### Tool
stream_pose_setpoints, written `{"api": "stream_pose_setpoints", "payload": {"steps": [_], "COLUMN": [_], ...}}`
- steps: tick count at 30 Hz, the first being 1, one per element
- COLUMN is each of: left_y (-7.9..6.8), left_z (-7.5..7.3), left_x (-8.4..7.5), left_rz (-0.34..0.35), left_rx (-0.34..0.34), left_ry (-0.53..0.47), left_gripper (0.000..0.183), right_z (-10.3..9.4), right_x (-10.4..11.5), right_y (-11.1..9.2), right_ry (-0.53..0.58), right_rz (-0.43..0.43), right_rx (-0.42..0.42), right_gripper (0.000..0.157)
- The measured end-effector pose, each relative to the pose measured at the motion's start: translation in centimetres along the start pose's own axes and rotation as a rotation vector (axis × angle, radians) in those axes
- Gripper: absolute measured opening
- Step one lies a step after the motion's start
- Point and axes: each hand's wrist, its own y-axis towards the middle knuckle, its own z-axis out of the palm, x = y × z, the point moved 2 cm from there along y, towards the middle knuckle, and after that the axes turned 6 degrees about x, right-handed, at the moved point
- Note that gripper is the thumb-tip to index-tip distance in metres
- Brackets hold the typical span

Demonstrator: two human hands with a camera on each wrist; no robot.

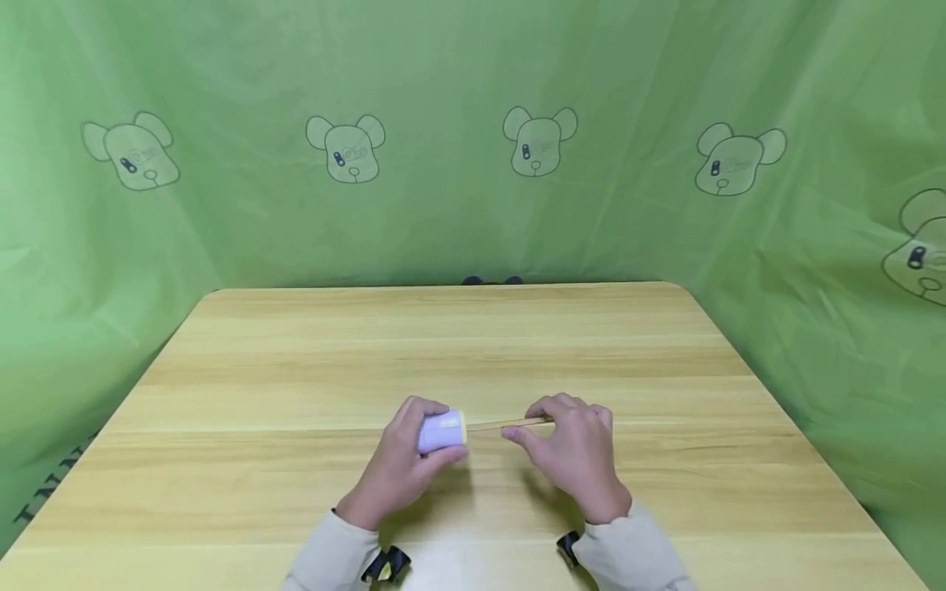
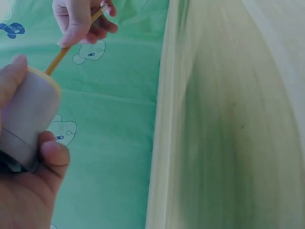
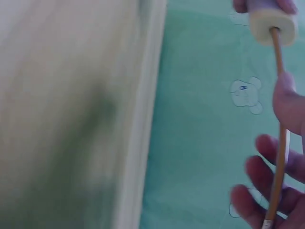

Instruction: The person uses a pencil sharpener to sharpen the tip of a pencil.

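My left hand [image 1: 402,460] grips a small lavender pencil sharpener [image 1: 441,430] with a cream end, held on its side above the table. In the left wrist view, fingers and thumb wrap its body, and its far end looks dark. A thin yellow-brown pencil [image 1: 491,426] runs into the hole in the cream end, seen plainly in the right wrist view. My right hand [image 1: 580,451] pinches the pencil between thumb and fingers. The pencil's whitish back end [image 3: 268,223] shows past the fingers in the right wrist view. Its tip is hidden inside the sharpener.
The light wooden table [image 1: 458,345] spreads under both hands. Green cloth [image 1: 443,222] printed with bear heads hangs behind it and at both sides. Pale sleeves [image 1: 628,550] and dark wrist straps [image 1: 388,566] show at the near edge.
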Motion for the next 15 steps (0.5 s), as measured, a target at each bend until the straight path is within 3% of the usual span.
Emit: {"api": "stream_pose_setpoints", "payload": {"steps": [3,7,12,15], "left_y": [-0.1,-0.1,0.0,0.0], "left_z": [-0.1,-0.4,-0.9,-1.0], "left_x": [0.3,0.5,0.6,0.6], "left_rz": [-0.09,-0.182,-0.215,-0.219], "left_rx": [-0.006,-0.075,-0.123,-0.126], "left_ry": [-0.09,-0.184,-0.203,-0.201], "left_gripper": [0.049,0.048,0.043,0.042], "right_z": [0.4,0.5,0.3,0.1], "right_x": [-0.5,-1.1,-1.3,-1.1], "right_y": [0.0,0.1,0.3,0.2], "right_ry": [0.04,0.127,0.076,0.088], "right_rz": [-0.059,-0.148,-0.211,-0.237], "right_rx": [-0.084,-0.163,-0.274,-0.285], "right_gripper": [0.032,0.032,0.032,0.031]}}
